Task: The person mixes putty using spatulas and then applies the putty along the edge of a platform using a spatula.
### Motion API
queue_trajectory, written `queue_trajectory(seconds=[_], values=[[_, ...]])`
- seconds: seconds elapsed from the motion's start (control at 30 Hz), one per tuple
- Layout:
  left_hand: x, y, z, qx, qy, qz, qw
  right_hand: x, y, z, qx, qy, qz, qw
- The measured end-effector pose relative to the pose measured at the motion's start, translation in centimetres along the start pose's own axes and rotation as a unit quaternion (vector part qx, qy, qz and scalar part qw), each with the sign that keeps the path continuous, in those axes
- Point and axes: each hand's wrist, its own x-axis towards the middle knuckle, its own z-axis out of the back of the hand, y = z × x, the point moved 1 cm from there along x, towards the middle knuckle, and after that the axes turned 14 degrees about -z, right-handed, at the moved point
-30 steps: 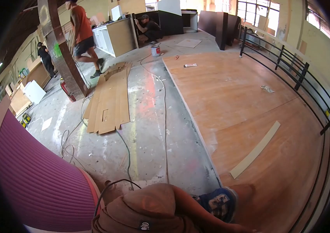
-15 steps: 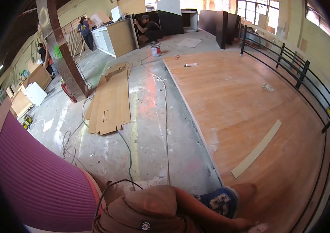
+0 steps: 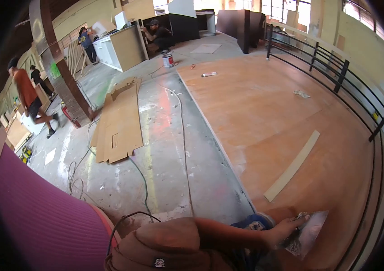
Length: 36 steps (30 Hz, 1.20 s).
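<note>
My left hand (image 3: 286,229) is at the lower right, its fingers closed on a flat, shiny scraper blade (image 3: 310,232) with greyish smears on it. The blade is over the orange-brown wooden panel (image 3: 255,113), beside my bent knee and blue shorts (image 3: 256,222). My brown sleeve (image 3: 174,235) fills the bottom centre. Up the panel from my hand lies a long pale strip (image 3: 292,165). A white and red tube (image 3: 209,74) and a crumpled scrap (image 3: 301,94) rest farther off. My right hand is out of view.
Black metal railing (image 3: 339,77) lines the right side. Flattened cardboard (image 3: 119,122), cables (image 3: 183,135) and a paint can (image 3: 168,61) are on the concrete. Purple ribbed material (image 3: 42,203) curves at left, below a pillar (image 3: 61,67). One person (image 3: 28,92) walks; another crouches (image 3: 159,36).
My left hand has come fully into view with the scraper blade. The scene has shifted slightly left. A person in orange, hidden behind the pillar before, now shows left of it.
</note>
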Motion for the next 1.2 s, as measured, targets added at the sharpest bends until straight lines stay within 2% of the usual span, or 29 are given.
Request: queue_trajectory(seconds=[0.1,0.17,0.2,0.27,0.3,0.33,0.4,0.47,0.53,0.6,0.67,0.7,0.77,0.83,0.87,0.9,0.97,1.03,1.07,1.13,1.2], values=[[-0.5,-0.8,-0.3,-0.02,0.026,0.001,0.999,-0.4,0.2,0.0,0.004,-0.005,0.0,1.0],[-0.8,-1.2,-0.9,0.035,-0.027,-0.05,0.998,-0.5,-0.1,0.6,0.002,-0.01,-0.001,1.0],[-0.7,-1.0,-1.0,0.038,-0.022,-0.043,0.998,-0.7,0.0,0.8,0.003,-0.012,0.001,1.0],[-0.1,-0.7,-0.7,0.055,-0.011,-0.154,0.986,-1.0,-0.1,1.3,0.001,-0.021,0.004,1.0],[0.7,-0.6,-0.1,0.083,0.026,-0.206,0.975,-1.1,-0.1,1.5,0.0,-0.026,0.005,1.0],[1.4,-0.2,0.6,0.086,0.035,-0.192,0.977,-1.4,-0.2,2.0,-0.001,-0.031,0.004,0.999],[1.1,-0.5,0.5,0.307,-0.1,-0.272,0.906,-2.5,-0.2,2.7,-0.011,-0.051,-0.002,0.999],[0.7,-1.2,0.2,0.419,-0.12,-0.306,0.846,-3.5,-0.1,2.5,-0.018,-0.064,-0.008,0.998],[3.4,1.3,4.4,0.364,-0.106,-0.354,0.855,-4.3,0.1,2.1,-0.024,-0.072,-0.017,0.997],[1.4,-0.4,0.8,0.256,-0.043,-0.333,0.907,-4.8,0.4,1.4,-0.021,-0.075,-0.025,0.997],[1.6,0.2,-0.6,0.185,0.013,-0.377,0.908,-4.8,0.6,1.2,-0.014,-0.083,-0.021,0.996],[1.3,0.5,-1.0,0.183,0.025,-0.362,0.914,-5.0,1.5,1.1,0.015,-0.063,-0.032,0.997],[0.7,0.7,-1.1,0.206,0.022,-0.38,0.901,-5.1,2.0,1.1,0.045,-0.047,-0.039,0.997],[0.4,1.4,-0.5,0.234,0.031,-0.367,0.9,-5.0,1.3,1.8,-0.043,-0.053,-0.058,0.996],[0.3,1.6,-0.4,0.263,0.035,-0.36,0.895,-4.9,1.0,1.9,-0.044,-0.06,-0.058,0.996],[0.1,1.5,-0.3,0.261,0.038,-0.352,0.898,-4.9,0.8,1.4,-0.037,-0.067,-0.041,0.996],[-0.5,1.9,-0.5,0.367,0.076,-0.366,0.852,-5.0,0.7,1.5,-0.027,-0.084,-0.03,0.996],[-0.3,2.3,0.1,0.389,0.104,-0.356,0.843,-4.7,1.2,1.6,-0.067,-0.073,0.031,0.995],[-0.2,2.5,0.1,0.41,0.125,-0.354,0.831,-4.8,1.0,1.8,-0.066,-0.082,0.03,0.994],[-0.7,3.2,-0.3,0.406,0.14,-0.343,0.835,-4.9,0.5,2.1,-0.032,-0.076,-0.036,0.996],[-1.5,3.5,-1.1,0.402,0.154,-0.332,0.839,-5.0,0.9,2.2,-0.034,-0.093,-0.035,0.994]])
